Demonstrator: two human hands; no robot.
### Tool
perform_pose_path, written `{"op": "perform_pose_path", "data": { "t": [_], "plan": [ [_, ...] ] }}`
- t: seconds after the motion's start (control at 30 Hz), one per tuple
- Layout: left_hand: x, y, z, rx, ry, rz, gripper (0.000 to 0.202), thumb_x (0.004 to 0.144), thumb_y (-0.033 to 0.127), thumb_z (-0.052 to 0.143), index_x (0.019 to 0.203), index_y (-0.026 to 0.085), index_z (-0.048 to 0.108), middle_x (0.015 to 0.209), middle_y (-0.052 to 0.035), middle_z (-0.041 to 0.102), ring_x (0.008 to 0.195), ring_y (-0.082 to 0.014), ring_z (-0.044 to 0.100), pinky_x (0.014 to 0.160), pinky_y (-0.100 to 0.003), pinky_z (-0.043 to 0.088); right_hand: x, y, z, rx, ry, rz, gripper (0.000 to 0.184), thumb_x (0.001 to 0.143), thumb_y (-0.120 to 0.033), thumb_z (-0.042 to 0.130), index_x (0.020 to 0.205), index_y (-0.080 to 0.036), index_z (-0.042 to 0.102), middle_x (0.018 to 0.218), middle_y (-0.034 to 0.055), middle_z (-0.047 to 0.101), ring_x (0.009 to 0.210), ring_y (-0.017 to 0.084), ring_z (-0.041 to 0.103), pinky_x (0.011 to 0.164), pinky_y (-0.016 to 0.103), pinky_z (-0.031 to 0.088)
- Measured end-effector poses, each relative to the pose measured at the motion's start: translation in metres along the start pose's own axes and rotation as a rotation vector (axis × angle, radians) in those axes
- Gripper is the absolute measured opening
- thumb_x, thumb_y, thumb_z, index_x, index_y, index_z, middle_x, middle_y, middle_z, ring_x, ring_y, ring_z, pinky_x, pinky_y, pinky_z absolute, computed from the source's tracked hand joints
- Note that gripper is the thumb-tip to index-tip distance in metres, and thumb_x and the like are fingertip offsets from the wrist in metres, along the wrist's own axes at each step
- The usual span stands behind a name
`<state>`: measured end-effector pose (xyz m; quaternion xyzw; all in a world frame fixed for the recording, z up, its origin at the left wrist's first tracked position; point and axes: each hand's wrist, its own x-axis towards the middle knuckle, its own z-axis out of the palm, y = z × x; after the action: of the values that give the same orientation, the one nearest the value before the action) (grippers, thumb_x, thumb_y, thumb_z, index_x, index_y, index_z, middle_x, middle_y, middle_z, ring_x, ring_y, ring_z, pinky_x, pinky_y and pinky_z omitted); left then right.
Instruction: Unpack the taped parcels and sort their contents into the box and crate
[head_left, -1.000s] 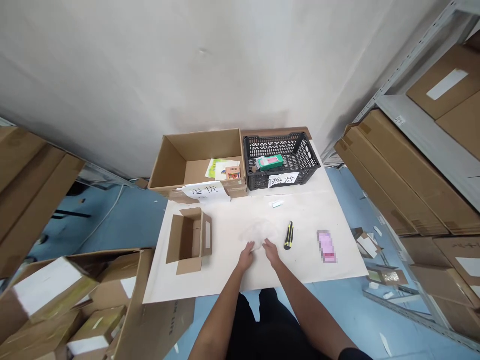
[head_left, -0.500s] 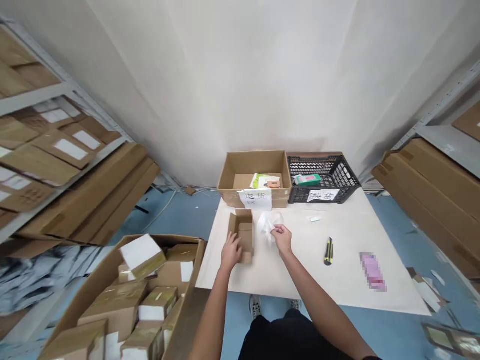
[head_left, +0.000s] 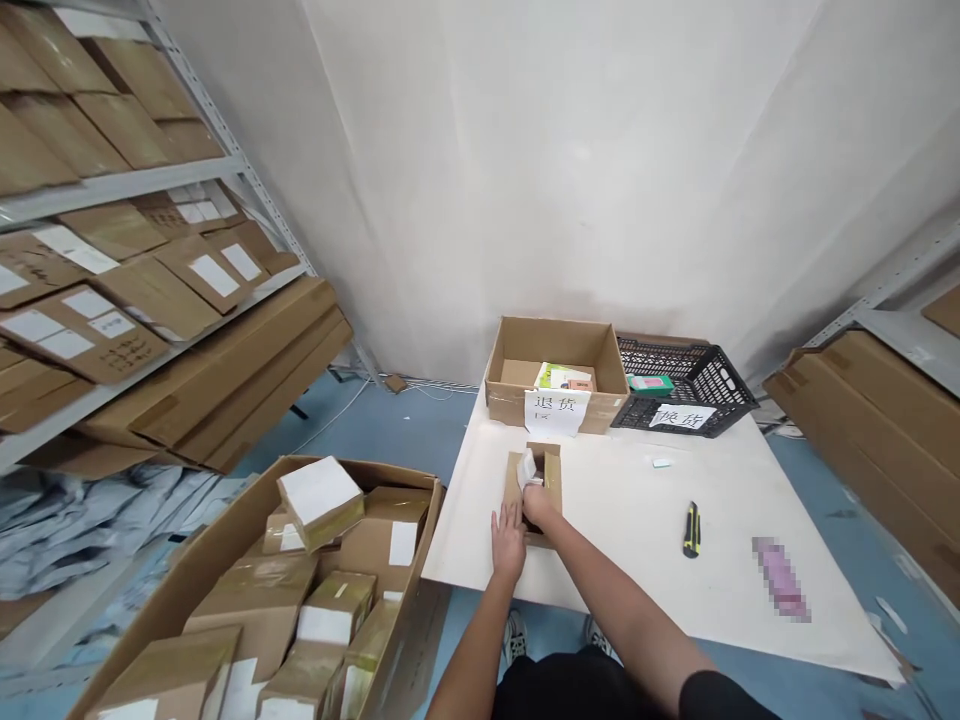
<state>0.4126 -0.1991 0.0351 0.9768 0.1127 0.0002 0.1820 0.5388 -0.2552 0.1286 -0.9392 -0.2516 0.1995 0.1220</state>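
A small open cardboard box (head_left: pixel 554 470) stands near the table's front left, its flaps up. My left hand (head_left: pixel 508 540) rests against the box's left side with its fingers spread. Reaching down into the box is my right hand (head_left: pixel 536 508), its fingers closed on crumpled white plastic wrap (head_left: pixel 527 468). Part of the wrap sticks up above the fingers; the fingertips and the box's bottom are largely hidden by the hand.
Behind stand a larger carton (head_left: pixel 517 408) with a paper sign and a black crate (head_left: pixel 731 410) holding a green box (head_left: pixel 651 384). A utility knife (head_left: pixel 691 530) and a blurred pink item (head_left: pixel 781 578) lie on the right. At left is a big carton (head_left: pixel 431 500) of parcels.
My right hand has carried the white plastic wrap from the tabletop beside the small box into it. My left hand stays at the box's left side. The view has turned somewhat left.
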Motion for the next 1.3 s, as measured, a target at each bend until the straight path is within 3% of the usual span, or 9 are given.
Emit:
{"op": "perform_pose_path", "data": {
  "t": [0.1, 0.27, 0.37, 0.5, 0.67, 0.93, 1.13, 1.23, 1.3],
  "plan": [
    [0.008, 0.002, 0.004, -0.004, 0.124, 0.090, 0.033, 0.086, 0.017, 0.057, 0.115, 0.023, 0.071, 0.157, -0.0094, 0.052, 0.154, -0.0319, 0.033, 0.121, -0.062, 0.035, -0.019, 0.023, 0.000, -0.081, 0.022, -0.032, 0.036, 0.074, -0.014, 0.075, 0.109, -0.009, 0.078, 0.127, 0.0261, 0.070, 0.137, 0.039, 0.052, 0.114, 0.049, 0.038],
    [0.026, 0.030, -0.010, -0.049, 0.240, 0.221, 0.024, 0.089, 0.014, 0.054, 0.101, 0.022, 0.073, 0.154, -0.0087, 0.055, 0.152, -0.0319, 0.037, 0.119, -0.056, 0.042, -0.061, 0.084, -0.011, -0.009, 0.111, -0.094, 0.070, 0.085, -0.016, 0.066, 0.153, -0.015, 0.049, 0.160, 0.0202, 0.043, 0.151, 0.033, 0.037, 0.121, 0.049, 0.034],
    [0.037, 0.064, -0.028, -0.104, 0.202, 0.305, 0.022, 0.091, 0.014, 0.055, 0.097, 0.023, 0.074, 0.156, -0.0070, 0.054, 0.153, -0.0330, 0.034, 0.120, -0.056, 0.040, -0.093, 0.121, -0.022, 0.074, 0.237, -0.119, 0.071, 0.084, -0.014, 0.065, 0.152, -0.014, 0.048, 0.163, 0.0186, 0.038, 0.156, 0.031, 0.027, 0.124, 0.048, 0.032],
    [0.051, 0.125, -0.047, -0.155, 0.098, 0.368, 0.022, 0.092, 0.015, 0.056, 0.098, 0.025, 0.075, 0.158, -0.0042, 0.050, 0.156, -0.0335, 0.027, 0.122, -0.057, 0.036, -0.145, 0.172, -0.039, 0.031, 0.432, 0.011, 0.052, 0.076, -0.016, 0.076, 0.128, -0.014, 0.069, 0.167, 0.0200, 0.029, 0.159, 0.039, 0.011, 0.125, 0.061, 0.022],
    [0.060, 0.233, -0.041, -0.136, 0.024, 0.546, 0.020, 0.092, 0.020, 0.060, 0.096, 0.027, 0.078, 0.156, -0.0034, 0.053, 0.153, -0.0343, 0.032, 0.118, -0.058, 0.040, -0.218, 0.263, -0.054, 0.001, 0.570, 0.234, 0.011, 0.083, -0.012, 0.071, 0.092, -0.017, 0.076, 0.168, 0.0132, 0.031, 0.160, 0.037, 0.008, 0.124, 0.063, 0.022],
    [0.033, 0.458, 0.021, -0.160, -0.107, 0.875, 0.020, 0.094, 0.025, 0.060, 0.099, 0.027, 0.080, 0.156, -0.0051, 0.053, 0.151, -0.0365, 0.034, 0.116, -0.060, 0.040, -0.367, 0.415, -0.067, 0.013, 0.964, 0.642, 0.017, 0.091, -0.015, 0.064, 0.097, -0.022, 0.078, 0.173, 0.0023, 0.017, 0.160, 0.038, 0.002, 0.120, 0.065, 0.031],
    [-0.020, 0.612, 0.070, -0.190, -0.246, 1.210, 0.021, 0.094, 0.023, 0.061, 0.103, 0.028, 0.080, 0.162, -0.0027, 0.045, 0.155, -0.0351, 0.028, 0.117, -0.060, 0.040, -0.496, 0.480, -0.058, -0.012, 1.061, 1.003, 0.019, 0.090, -0.017, 0.064, 0.099, -0.025, 0.079, 0.173, -0.0001, 0.020, 0.159, 0.039, 0.007, 0.121, 0.064, 0.030],
    [-0.051, 0.669, 0.090, -0.188, -0.332, 1.317, 0.026, 0.094, 0.020, 0.058, 0.107, 0.028, 0.079, 0.164, -0.0017, 0.043, 0.156, -0.0338, 0.025, 0.117, -0.060, 0.041, -0.544, 0.504, -0.045, 0.009, 1.055, 1.196, 0.020, 0.090, -0.017, 0.063, 0.102, -0.026, 0.077, 0.173, 0.0004, 0.019, 0.159, 0.041, 0.004, 0.120, 0.070, 0.024],
    [-0.067, 0.696, 0.099, -0.183, -0.375, 1.363, 0.034, 0.094, 0.015, 0.053, 0.116, 0.028, 0.076, 0.164, -0.0022, 0.041, 0.157, -0.0322, 0.024, 0.118, -0.057, 0.040, -0.569, 0.521, -0.034, 0.063, 1.043, 1.324, 0.032, 0.087, -0.015, 0.064, 0.115, -0.027, 0.075, 0.173, 0.0043, 0.018, 0.159, 0.043, 0.003, 0.118, 0.072, 0.021]
  ]
}}
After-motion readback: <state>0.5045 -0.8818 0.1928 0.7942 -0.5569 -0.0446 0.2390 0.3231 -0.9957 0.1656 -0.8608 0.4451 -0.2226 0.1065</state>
